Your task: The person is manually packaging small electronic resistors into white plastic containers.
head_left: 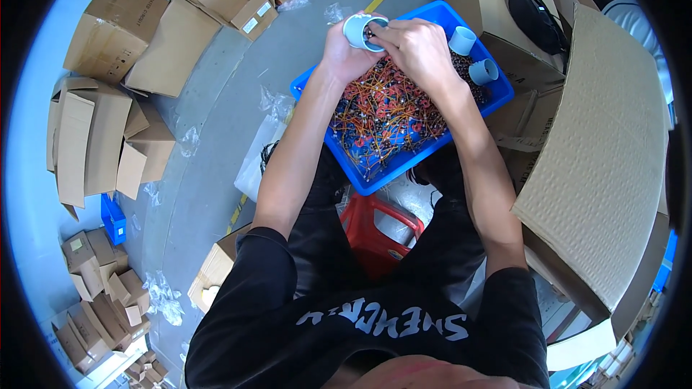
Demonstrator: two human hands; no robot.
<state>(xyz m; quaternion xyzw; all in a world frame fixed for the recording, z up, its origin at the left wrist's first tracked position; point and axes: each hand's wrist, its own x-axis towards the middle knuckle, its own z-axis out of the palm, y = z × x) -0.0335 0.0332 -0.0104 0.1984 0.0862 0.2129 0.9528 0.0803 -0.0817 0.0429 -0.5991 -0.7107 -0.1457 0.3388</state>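
My left hand (340,55) is wrapped round a pale blue-grey plastic cup (354,31), tilted so that its mouth faces right. Small dark pieces show inside the cup. The fingers of my right hand (421,49) are pinched together at the cup's mouth; whatever they hold is too small to make out. Both hands are over the far part of a blue plastic tray (365,186). In it lies a heap of small parts with orange-red wires (389,104) and dark round ends. Two more pale cups, one upright (462,41) and one tipped (483,72), sit at its right side.
A red stool (375,227) is below the tray, between my legs. Large open cartons (591,151) crowd the right, one with a black case (537,20) on it. More cartons (108,140) line the left wall. Plastic scraps (163,297) litter the grey floor. Another person's sleeve (634,21) shows far right.
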